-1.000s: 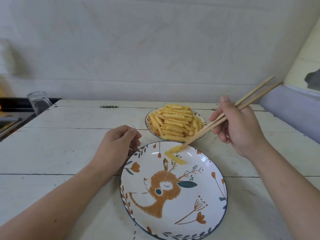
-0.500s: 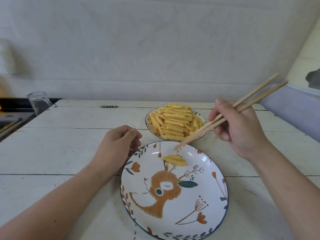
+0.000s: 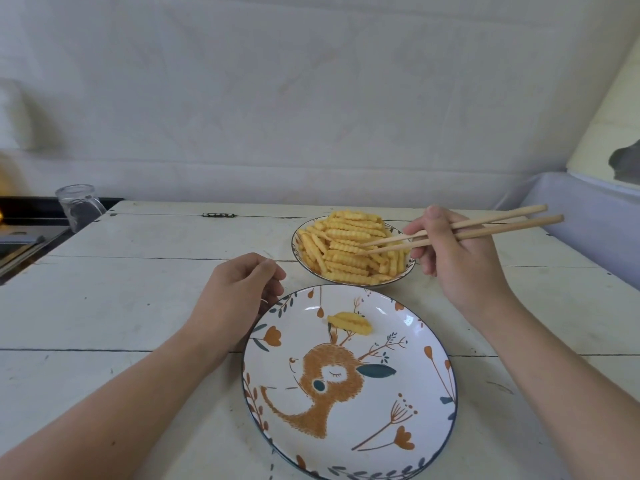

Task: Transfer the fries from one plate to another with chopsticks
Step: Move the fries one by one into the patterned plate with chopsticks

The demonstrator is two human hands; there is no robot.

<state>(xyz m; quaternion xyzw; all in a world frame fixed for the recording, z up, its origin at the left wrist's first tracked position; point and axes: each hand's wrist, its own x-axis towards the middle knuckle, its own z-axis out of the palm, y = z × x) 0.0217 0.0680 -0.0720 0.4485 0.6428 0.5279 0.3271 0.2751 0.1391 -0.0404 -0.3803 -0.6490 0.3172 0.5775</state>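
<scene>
Your right hand (image 3: 460,258) has swung the chopsticks (image 3: 460,230) back from the deer plate (image 3: 433,393) to the heaped plate (image 3: 298,249), fingers wrapped around the sticks and the tips now apart over the pile of fries (image 3: 346,251), so the last drop looks finished and you seem set for the next pick. Two crinkle-cut pieces, the moved fries (image 3: 349,322), lie crossed near the deer plate's far edge, pale yellow and ridged. Your left hand (image 3: 235,292) rests loosely curled on the table (image 3: 121,306) beside that plate, holding nothing.
</scene>
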